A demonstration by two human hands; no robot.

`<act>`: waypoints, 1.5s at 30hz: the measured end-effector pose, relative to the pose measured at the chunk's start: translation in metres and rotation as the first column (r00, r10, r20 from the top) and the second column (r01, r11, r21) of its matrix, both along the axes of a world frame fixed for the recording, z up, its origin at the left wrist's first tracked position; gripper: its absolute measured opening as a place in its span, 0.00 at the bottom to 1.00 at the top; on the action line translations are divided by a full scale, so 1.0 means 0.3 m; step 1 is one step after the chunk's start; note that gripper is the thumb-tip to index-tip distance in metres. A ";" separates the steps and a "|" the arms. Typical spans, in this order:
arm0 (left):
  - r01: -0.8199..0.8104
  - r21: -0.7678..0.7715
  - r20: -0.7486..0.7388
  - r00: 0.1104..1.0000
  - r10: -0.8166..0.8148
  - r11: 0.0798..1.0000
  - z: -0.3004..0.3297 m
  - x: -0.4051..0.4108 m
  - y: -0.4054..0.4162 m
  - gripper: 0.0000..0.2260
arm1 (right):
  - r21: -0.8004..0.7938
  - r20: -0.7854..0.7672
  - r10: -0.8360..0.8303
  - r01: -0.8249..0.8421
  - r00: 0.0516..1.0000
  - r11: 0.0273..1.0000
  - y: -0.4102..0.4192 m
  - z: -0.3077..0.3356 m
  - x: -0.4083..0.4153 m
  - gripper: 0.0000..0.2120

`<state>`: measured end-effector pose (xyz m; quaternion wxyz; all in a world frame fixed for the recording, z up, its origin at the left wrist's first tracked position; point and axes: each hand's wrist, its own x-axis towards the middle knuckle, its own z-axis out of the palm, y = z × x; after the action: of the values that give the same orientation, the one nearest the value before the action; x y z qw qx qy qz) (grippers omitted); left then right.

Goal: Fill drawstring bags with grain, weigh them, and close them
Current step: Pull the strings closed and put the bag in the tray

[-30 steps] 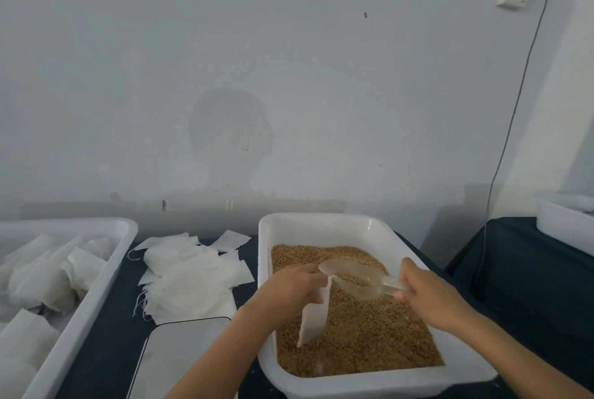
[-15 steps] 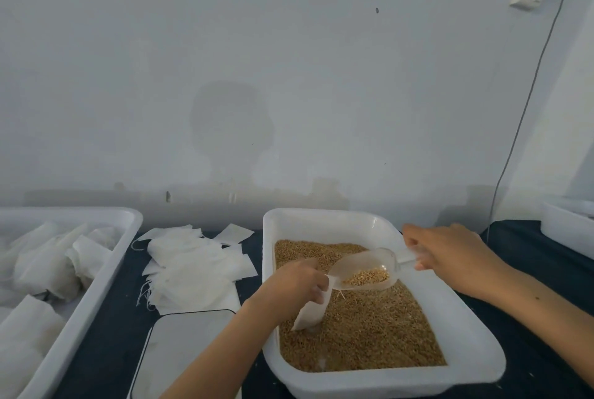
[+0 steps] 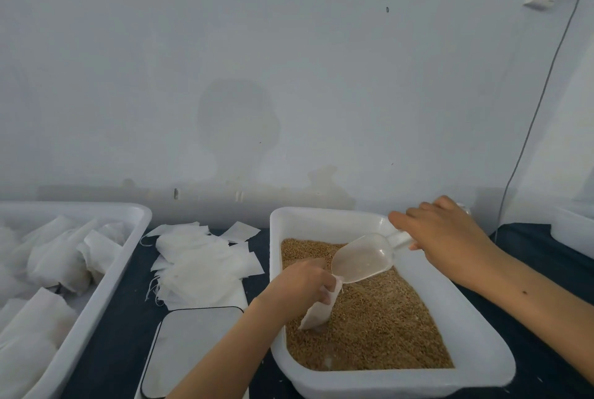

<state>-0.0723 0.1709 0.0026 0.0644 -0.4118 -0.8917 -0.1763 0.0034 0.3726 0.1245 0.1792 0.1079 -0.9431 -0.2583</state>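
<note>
- The drawstring bag (image 3: 318, 310) stands in the grain (image 3: 369, 308) inside the white tub (image 3: 475, 331), its mouth pinched by our left hand (image 3: 302, 283).
- Our right hand's (image 3: 443, 237) grip is wrapped round the clear scoop's (image 3: 363, 258) handle, lip at the bag's mouth, looking nearly emptied.
- We should hold the mouth wide and tip slowly, so stray grain falls into the tub.
- The scale (image 3: 193, 350) waits just beside on the counter (image 3: 119, 334).

No readable text, labels or numbers anywhere.
</note>
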 end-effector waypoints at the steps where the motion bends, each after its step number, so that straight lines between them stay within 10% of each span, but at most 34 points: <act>1: -0.002 -0.003 -0.002 1.000 0.002 1.000 0.001 0.000 0.000 0.10 | 0.025 -0.008 0.011 -0.011 1.000 1.000 -0.004 0.003 0.003 0.15; 10: -0.078 0.033 0.056 0.996 0.076 0.996 -0.009 0.006 -0.010 0.05 | -0.080 0.147 -0.232 0.245 0.962 0.966 0.015 -0.073 0.021 0.10; 19: -0.182 0.039 0.112 0.978 0.177 0.982 -0.025 -0.006 -0.005 0.04 | -0.458 0.477 -0.277 0.505 0.834 0.732 -0.016 -0.390 -0.035 0.22; 27: -0.186 0.490 0.122 0.982 0.144 0.852 0.033 0.041 -0.076 0.03 | -0.423 0.467 -0.243 0.456 0.850 0.783 -0.093 -0.366 -0.026 0.23; 29: -0.181 0.581 0.134 0.983 0.126 0.794 0.065 0.057 -0.120 0.04 | -0.713 0.389 -0.007 0.305 0.921 0.631 -0.142 -0.319 -0.023 0.24; 31: -0.169 0.676 0.142 0.985 0.098 0.718 0.106 0.075 -0.174 0.05 | -0.938 0.298 0.257 0.232 0.919 0.257 -0.229 -0.263 -0.010 0.24; 35: -0.143 0.807 0.182 0.983 -0.011 0.573 0.170 0.121 -0.299 0.08 | -0.930 0.102 0.468 0.252 0.878 -0.269 -0.413 -0.224 -0.008 0.15; 39: -0.182 0.858 0.206 0.979 0.002 0.480 0.156 0.159 -0.409 0.03 | -0.914 0.012 0.419 0.180 0.908 -0.364 -0.583 -0.240 -0.015 0.09; 45: -0.458 0.815 0.467 0.882 0.065 0.355 0.015 0.178 -0.555 0.14 | -0.979 -0.052 0.310 0.012 0.949 -0.202 -0.769 -0.339 -0.025 0.15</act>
<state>-0.0190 0.0045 0.0073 0.1433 -0.1185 -0.6986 -0.6909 -0.0042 0.1419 0.0230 0.1260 0.0698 -0.7912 0.5944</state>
